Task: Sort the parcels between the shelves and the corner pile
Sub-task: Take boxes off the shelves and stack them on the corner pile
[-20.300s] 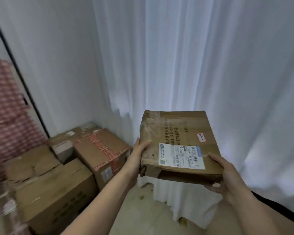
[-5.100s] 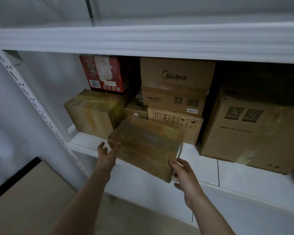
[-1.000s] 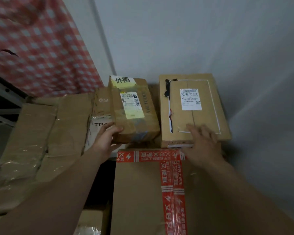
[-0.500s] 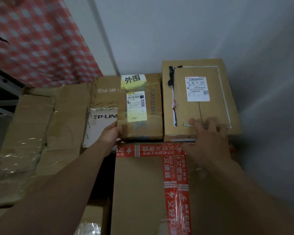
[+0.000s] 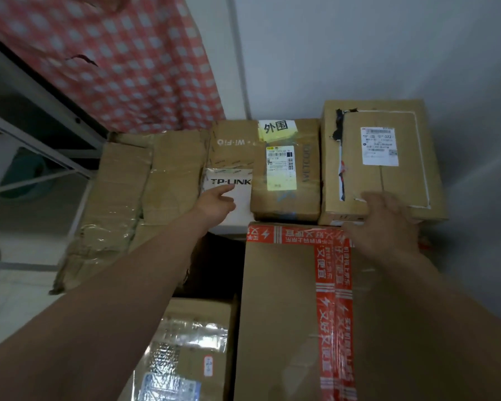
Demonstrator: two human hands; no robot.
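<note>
Head view: between loose, empty left hand and right hand laid flat on white-labelled box, yellow-labelled parcel, long axis near-to-far, nearer the left hand.

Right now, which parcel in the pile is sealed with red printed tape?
The large front-right carton: red tape bands cross its top; no other parcel has them.

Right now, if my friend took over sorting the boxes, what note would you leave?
Left grip: open, holds nothing, over the TP-LINK box.
Right grip: open, resting on the 022 box.
Yellow-label parcel: on the corner pile beside the 022 box, behind the red-taped box.
Done: that parcel is placed, and no grip holds it.
Left: the shelves are out of view, so check them for more parcels.
</note>
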